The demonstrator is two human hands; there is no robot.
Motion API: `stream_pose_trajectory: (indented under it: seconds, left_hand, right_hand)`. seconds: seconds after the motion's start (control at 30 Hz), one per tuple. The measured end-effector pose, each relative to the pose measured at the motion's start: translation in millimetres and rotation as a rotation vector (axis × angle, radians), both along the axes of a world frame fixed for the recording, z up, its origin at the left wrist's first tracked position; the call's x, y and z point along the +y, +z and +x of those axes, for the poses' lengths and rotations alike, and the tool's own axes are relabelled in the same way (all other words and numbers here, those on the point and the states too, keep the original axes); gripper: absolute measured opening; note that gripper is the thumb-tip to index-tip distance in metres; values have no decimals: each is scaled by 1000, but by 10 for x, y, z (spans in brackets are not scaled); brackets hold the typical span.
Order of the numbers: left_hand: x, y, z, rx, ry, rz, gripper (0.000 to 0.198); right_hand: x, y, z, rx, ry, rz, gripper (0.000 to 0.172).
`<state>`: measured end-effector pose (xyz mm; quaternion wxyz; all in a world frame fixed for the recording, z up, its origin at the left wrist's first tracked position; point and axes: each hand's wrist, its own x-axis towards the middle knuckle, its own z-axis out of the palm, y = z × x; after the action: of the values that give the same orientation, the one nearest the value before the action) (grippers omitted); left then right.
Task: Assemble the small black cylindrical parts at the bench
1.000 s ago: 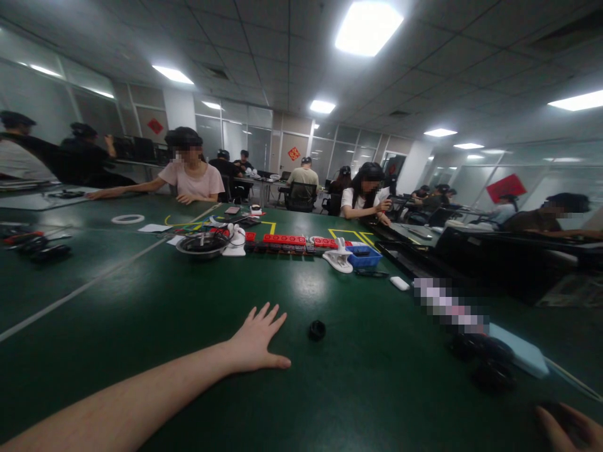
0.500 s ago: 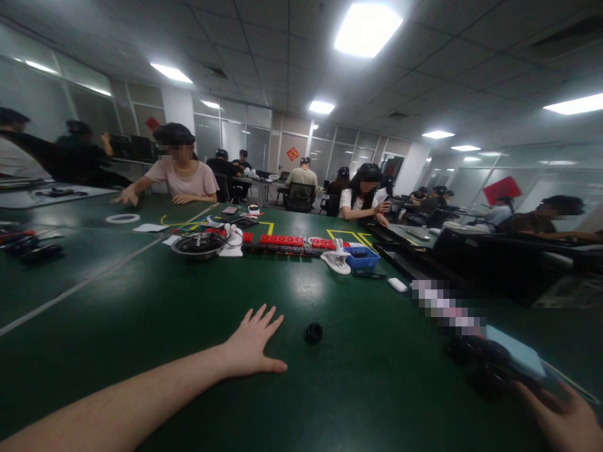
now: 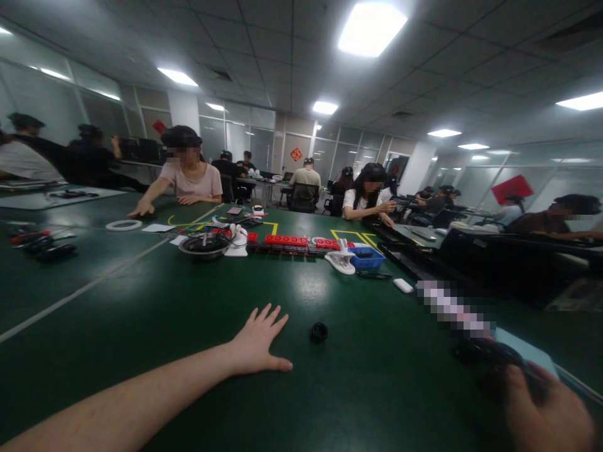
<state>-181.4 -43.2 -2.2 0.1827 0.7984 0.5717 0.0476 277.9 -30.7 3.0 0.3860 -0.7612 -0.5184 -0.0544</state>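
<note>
My left hand (image 3: 260,341) lies on the green table with its fingers spread, holding nothing. Just to its right is a small black ring-shaped piece (image 3: 319,333), apart from the thumb. At the right edge, my right hand (image 3: 549,405) curls its thumb and fingers round a dark, rounded black object (image 3: 502,355). Blur and the dark surface hide what kind of object that is. A light blue flat item (image 3: 530,348) lies beside and behind it.
Across the green table (image 3: 198,326) stand a round metal tray (image 3: 202,253), a white clamp (image 3: 341,258), a blue bin (image 3: 366,258) and a row of red pieces (image 3: 286,243). A white mouse-like item (image 3: 403,285) lies at right. A co-worker's hand (image 3: 142,207) rests at far left.
My right hand has moved up and closed round the black object. The left hand stays spread on the table. The view has shifted slightly.
</note>
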Motion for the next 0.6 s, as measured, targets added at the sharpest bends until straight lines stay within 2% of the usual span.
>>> stream_pose_trajectory:
  seconds: [0.03,0.13,0.17,0.23,0.33,0.43,0.5,0.6]
  left_hand:
    - [-2,4,1,3,1,0,95]
    - [-3,3,-1,9,3,3,94]
    - [-1,-3,-2,8,0,6,94]
    - [7,-17,-1,8,-3,12,95]
    - [16,-33,18,30,10,32,98]
    - [15,-33,43,67,11,51,101]
    - [9,-27,54,81,8,55,102]
    - [1,-14,56,85,15,49,102]
  right_hand:
    - [21,115,-265,72,54,-34,61]
    - [138,347,-1091,159,574,-203,57]
    - [186,371,-1355,114,713,-249,59]
    - [279,341,-1833,-32,831,-329,63]
    - [371,182,-2388,-322,870,-356,64]
    - [367,33,-2721,-542,801,-434,45]
    - [308,-6,-2808,-587,788,-444,34]
    - [155,20,-2744,-608,816,-455,29]
